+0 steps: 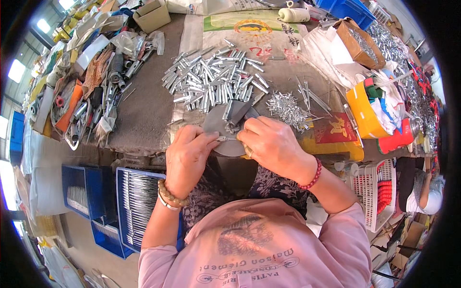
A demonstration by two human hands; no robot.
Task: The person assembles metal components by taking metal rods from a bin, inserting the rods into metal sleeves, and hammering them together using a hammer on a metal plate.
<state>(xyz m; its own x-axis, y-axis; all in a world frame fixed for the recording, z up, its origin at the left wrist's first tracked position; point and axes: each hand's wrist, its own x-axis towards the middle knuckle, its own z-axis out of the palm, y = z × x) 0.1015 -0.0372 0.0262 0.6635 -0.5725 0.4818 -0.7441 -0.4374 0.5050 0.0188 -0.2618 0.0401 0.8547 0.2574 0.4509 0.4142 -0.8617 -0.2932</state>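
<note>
My left hand [188, 156] pinches a small silvery metal piece [221, 138] between thumb and fingertips, over the near part of a round grey plate [230, 150] at the bench edge. Just across from it, my right hand [276, 146] is closed at the plate's right side; what its fingers hold, if anything, is hidden. A dark metal bar [240, 113] crosses the plate's far part. Beyond lies a heap of short shiny metal tubes [211, 84], and to its right a pile of small metal pins [288, 109].
Tools and scrap [96, 91] crowd the bench's left. At right stand a yellow container [366, 113] stuffed with bags and a cardboard box [360, 43] of metal parts. Below left are blue crates [120, 206] of metal rods; below right, a white basket [372, 192] with red parts.
</note>
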